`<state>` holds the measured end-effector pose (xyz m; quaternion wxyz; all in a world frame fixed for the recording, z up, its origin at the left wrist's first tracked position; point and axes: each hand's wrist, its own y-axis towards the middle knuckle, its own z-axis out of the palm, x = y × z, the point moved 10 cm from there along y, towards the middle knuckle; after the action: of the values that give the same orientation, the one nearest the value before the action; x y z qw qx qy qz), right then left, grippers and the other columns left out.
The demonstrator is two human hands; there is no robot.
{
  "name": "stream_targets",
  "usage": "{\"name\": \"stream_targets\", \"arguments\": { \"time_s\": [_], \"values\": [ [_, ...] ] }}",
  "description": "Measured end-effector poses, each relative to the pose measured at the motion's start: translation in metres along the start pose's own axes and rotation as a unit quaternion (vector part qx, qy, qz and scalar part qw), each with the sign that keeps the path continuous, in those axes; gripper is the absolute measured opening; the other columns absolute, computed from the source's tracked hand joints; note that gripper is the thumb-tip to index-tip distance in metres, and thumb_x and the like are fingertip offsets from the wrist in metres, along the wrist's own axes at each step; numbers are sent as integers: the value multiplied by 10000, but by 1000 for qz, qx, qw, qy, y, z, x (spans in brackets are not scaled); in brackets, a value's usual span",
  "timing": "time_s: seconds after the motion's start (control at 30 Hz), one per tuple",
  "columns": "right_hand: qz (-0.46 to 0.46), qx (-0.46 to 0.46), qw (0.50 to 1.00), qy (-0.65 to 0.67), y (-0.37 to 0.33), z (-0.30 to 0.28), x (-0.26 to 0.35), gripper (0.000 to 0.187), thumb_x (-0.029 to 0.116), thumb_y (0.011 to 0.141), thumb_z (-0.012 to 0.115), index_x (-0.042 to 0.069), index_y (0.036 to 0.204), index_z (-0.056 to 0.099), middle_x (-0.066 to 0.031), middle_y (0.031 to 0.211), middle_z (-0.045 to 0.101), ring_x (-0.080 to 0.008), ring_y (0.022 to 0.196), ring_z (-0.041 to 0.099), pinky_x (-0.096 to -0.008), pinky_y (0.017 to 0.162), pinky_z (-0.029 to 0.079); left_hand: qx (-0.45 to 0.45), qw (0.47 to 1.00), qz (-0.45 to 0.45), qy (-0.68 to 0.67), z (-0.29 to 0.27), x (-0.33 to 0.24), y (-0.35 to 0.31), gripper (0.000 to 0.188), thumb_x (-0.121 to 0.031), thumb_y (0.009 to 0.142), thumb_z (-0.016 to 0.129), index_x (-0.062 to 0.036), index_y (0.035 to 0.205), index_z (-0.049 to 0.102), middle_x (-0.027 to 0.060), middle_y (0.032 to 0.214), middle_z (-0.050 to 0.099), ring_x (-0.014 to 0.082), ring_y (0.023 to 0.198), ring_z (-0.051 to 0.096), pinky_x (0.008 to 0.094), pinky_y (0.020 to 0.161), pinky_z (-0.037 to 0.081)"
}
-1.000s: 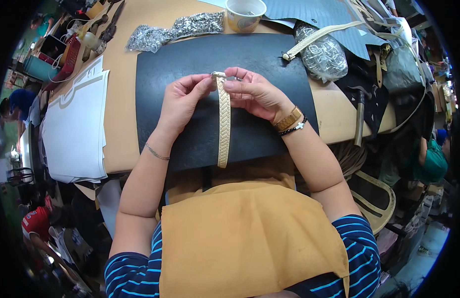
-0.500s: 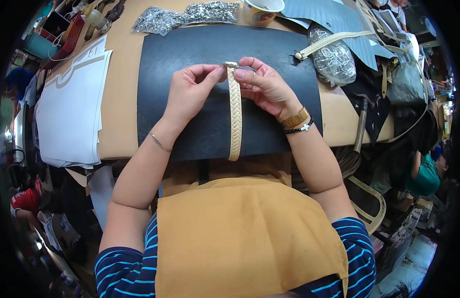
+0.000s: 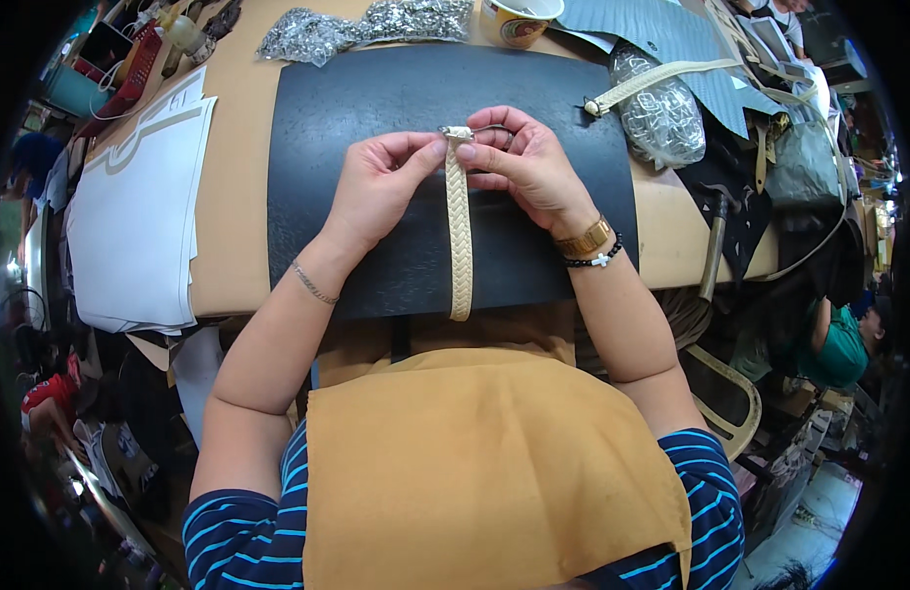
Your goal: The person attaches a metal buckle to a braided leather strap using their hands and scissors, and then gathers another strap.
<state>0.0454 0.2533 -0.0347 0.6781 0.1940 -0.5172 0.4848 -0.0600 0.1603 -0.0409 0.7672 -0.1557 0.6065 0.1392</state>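
Note:
A cream braided belt (image 3: 459, 226) hangs from my fingertips over a black mat (image 3: 366, 84), its lower end reaching the mat's near edge. At its top the strap is folded, and a thin dark metal piece, seemingly a buckle (image 3: 492, 128), shows there. My left hand (image 3: 386, 182) is closed, with thumb and forefinger pinching the left side of the folded end. My right hand (image 3: 528, 172) pinches the other side, thumb on the strap and fingers behind the metal. The fingers partly hide the metal piece.
Bags of metal hardware (image 3: 361, 29) and a paper cup (image 3: 519, 25) stand behind the mat. Right of it lie another braided belt (image 3: 661, 77), a bag of metal frames (image 3: 661, 123) and a hammer (image 3: 714, 241). Paper sheets (image 3: 130, 236) lie left. A person in green (image 3: 838, 344) is far right.
My right fingers have shifted round the belt's top end, and more of the dark metal piece shows between them. The strap now hangs slightly further left.

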Motion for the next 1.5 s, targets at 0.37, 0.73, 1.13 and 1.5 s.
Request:
{"name": "stream_targets", "arguments": {
  "time_s": [0.37, 0.73, 1.13, 1.5],
  "values": [
    [-19, -3, 999, -32, 0, -1, 3, 386, 66, 835, 789, 40, 1141, 555, -64, 999, 672, -132, 902, 677, -289, 769, 600, 13, 1000, -6, 9, 1, 2, -3, 224, -129, 977, 640, 42, 1110, 695, 91, 1062, 722, 124, 959, 675, 264, 901, 540],
    [-83, 20, 996, 5, -5, 5, 15, 298, 21, 872, 740, 15, 1112, 563, -63, 971, 677, -105, 895, 665, -263, 791, 588, 30, 999, 9, 19, 7, -14, -1, 175, -62, 920, 703, 21, 1075, 698, 60, 976, 724, 100, 892, 664, 251, 839, 543],
    [-181, 27, 966, -180, -18, 22, 36, 383, 61, 873, 728, 35, 1234, 604, -33, 1042, 648, -88, 934, 637, -246, 804, 547, 17, 971, 149, 184, 20, -41, -16, 160, -68, 980, 593, 5, 1121, 613, 26, 1024, 661, 85, 954, 612, 251, 861, 495],
    [-381, 8, 868, -319, -81, 78, 95, 389, 39, 786, 815, 29, 1151, 677, -94, 1002, 668, -184, 929, 681, -300, 800, 579, 21, 960, 264, 89, 27, -91, -61, 194, 29, 871, 687, -1, 1061, 660, 104, 1027, 717, 190, 982, 686, 315, 910, 519]
  ]
}}
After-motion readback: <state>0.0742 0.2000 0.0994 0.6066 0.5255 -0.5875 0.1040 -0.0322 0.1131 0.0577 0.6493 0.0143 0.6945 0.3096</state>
